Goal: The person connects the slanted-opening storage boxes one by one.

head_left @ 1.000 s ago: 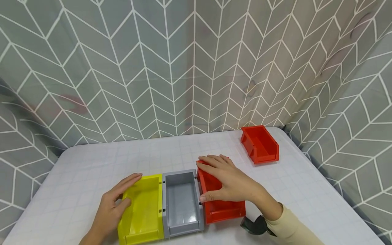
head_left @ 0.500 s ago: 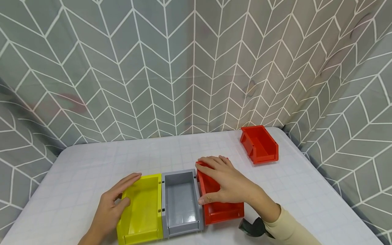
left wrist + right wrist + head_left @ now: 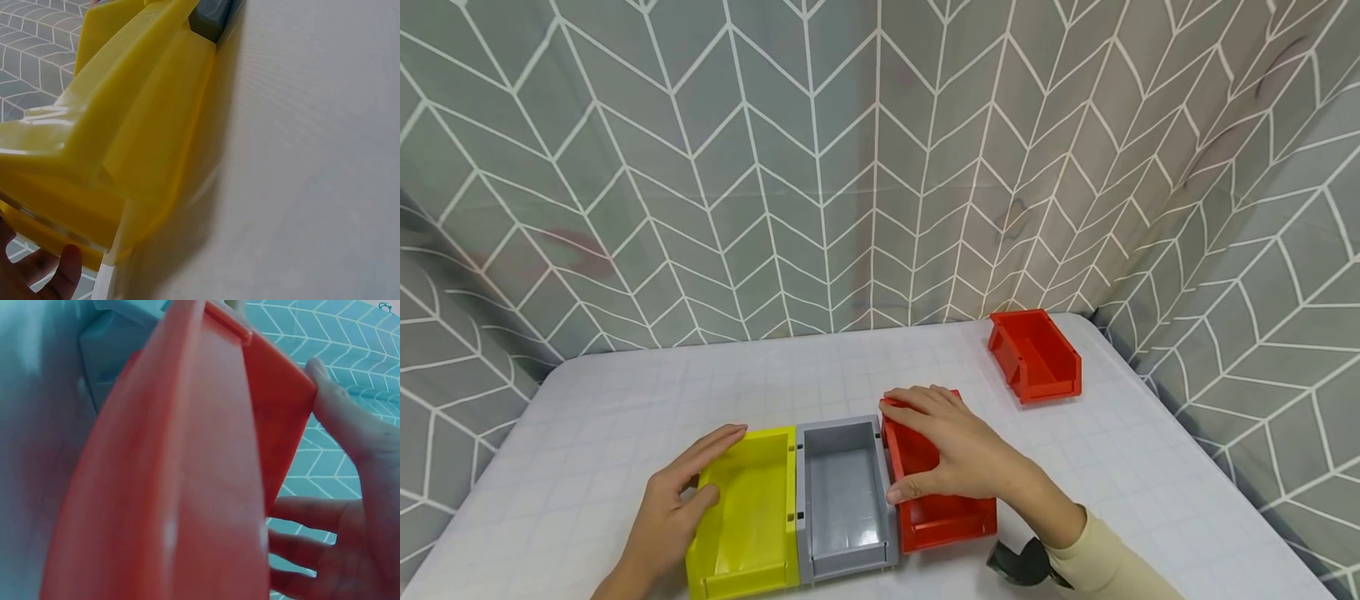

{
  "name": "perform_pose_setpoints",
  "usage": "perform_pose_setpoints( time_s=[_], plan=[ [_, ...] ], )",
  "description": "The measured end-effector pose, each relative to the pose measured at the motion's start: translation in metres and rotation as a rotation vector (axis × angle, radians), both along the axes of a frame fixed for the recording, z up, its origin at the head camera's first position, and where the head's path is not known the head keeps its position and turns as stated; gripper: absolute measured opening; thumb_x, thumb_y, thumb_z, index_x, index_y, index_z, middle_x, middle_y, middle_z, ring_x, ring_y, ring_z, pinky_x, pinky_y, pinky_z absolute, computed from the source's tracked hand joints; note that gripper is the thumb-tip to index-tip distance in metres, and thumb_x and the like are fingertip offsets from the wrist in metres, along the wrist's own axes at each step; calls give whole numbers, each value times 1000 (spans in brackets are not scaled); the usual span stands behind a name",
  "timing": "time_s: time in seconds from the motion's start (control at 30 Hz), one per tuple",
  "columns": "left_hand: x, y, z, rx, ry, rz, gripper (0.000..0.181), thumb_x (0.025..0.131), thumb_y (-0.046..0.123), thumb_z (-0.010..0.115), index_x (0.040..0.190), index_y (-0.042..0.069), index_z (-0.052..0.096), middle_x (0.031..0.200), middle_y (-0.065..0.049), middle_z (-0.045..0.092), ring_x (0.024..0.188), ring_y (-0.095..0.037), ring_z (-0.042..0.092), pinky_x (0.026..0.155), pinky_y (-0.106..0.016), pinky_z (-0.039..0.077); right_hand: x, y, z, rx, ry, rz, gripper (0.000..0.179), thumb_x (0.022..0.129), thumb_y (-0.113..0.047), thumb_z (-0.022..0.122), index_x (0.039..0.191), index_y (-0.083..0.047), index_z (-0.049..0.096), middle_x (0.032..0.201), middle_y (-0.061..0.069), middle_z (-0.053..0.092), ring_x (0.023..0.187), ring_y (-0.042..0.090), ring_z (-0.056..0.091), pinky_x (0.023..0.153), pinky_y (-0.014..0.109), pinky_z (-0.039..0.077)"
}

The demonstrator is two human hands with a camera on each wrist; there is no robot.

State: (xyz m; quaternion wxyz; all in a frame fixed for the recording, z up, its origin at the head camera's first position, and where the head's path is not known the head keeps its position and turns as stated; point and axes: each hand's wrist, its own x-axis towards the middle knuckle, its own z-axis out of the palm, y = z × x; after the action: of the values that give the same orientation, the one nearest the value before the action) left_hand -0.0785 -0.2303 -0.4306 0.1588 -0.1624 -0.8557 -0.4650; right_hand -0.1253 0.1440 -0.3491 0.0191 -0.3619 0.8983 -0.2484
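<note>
A yellow storage bin (image 3: 748, 508), a grey bin (image 3: 846, 492) and a red bin (image 3: 951, 521) stand side by side at the front of the table. My left hand (image 3: 662, 500) holds the yellow bin's left rim, its thumb over the edge and a finger at the far corner. My right hand (image 3: 958, 450) reaches over the red bin. Its thumb lies on the left rim by the grey bin, and its fingers hold the far end. In the right wrist view the thumb (image 3: 334, 403) touches the red wall. The left fingertips are partly hidden.
A second red bin (image 3: 1037, 357) stands apart at the back right of the white-covered table (image 3: 700, 379). A dark curved object (image 3: 1018, 562) shows beside the right sleeve. Grey patterned curtains (image 3: 850, 167) hang behind and at the sides.
The red bin under my right hand has shifted very slightly, and the right hand has lowered a touch with it. The left hand and other bins look the same.
</note>
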Motion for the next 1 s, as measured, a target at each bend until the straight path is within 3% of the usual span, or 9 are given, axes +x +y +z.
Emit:
perform_pose_setpoints(
  time_s=[0.2, 0.4, 0.63, 1.0],
  plan=[
    [2, 0, -2, -3, -10, 6, 74, 83, -22, 55, 145, 18, 63, 149, -6, 57, 131, 0, 49, 80, -23, 51, -5, 7, -6, -13, -34, 6, 92, 81, -69, 76, 157, -22, 49, 161, -7, 42, 148, 23, 34, 118, 61, 22],
    [5, 0, -4, 5, -40, 30, 72, 83, -21, 56, 144, 17, 64, 148, -6, 57, 129, -1, 49, 77, -23, 49, -7, 7, -6, -49, -55, 28, 92, 82, -62, 80, 156, -18, 50, 161, -5, 43, 149, 26, 35, 117, 63, 23],
    [3, -1, -1, 5, -29, 21, 73, 83, -21, 55, 144, 18, 64, 148, -5, 57, 130, -1, 49, 80, -23, 50, -8, 6, -4, -46, -28, 36, 90, 82, -59, 81, 155, -14, 52, 159, -2, 44, 147, 24, 35, 119, 59, 19],
    [0, 0, 1, 4, -25, 9, 74, 84, -21, 53, 145, 18, 63, 149, -3, 57, 133, -1, 48, 83, -23, 50, -6, 7, -3, 15, 77, 79, 88, 88, -60, 75, 154, -7, 51, 160, 6, 43, 148, 31, 36, 119, 59, 23]
  ],
)
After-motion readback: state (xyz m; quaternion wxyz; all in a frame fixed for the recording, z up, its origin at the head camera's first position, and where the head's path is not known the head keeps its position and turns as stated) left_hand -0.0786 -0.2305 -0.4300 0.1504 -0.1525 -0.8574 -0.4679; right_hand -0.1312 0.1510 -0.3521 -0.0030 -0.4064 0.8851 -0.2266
